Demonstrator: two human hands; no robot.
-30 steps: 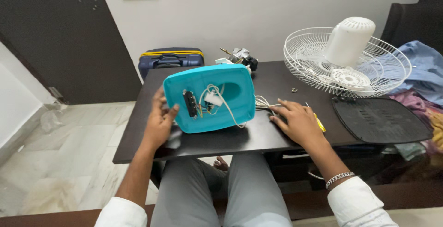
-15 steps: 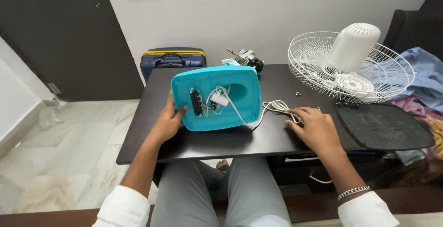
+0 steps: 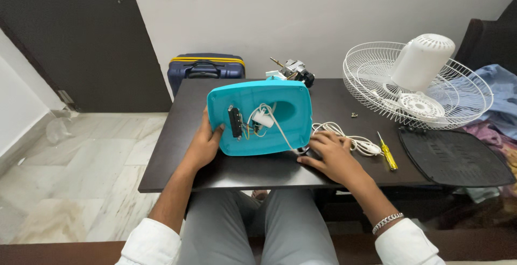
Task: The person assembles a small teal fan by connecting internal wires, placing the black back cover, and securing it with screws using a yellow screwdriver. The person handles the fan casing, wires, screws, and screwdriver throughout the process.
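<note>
My left hand [image 3: 203,145] is clamped on the nine o'clock edge of the turquoise fan base [image 3: 261,116], thumb over the rim beside the black switch block [image 3: 235,121], holding the shell tipped up near the middle of the dark counter [image 3: 177,152] so its open underside faces me. Inside it sits a white capacitor [image 3: 264,118] amid loose wires. My right hand [image 3: 329,156] rests at the base's five o'clock corner, fingers curled down onto the counter by the white power cord [image 3: 344,136] — whether they grip anything I cannot tell. A yellow-handled screwdriver [image 3: 387,151] lies just beyond the cord at three o'clock. Further off, at two o'clock, sit the white wire fan guard [image 3: 463,84] and white motor cover [image 3: 421,55] — a black base plate [image 3: 458,157] lies beneath them.
</note>
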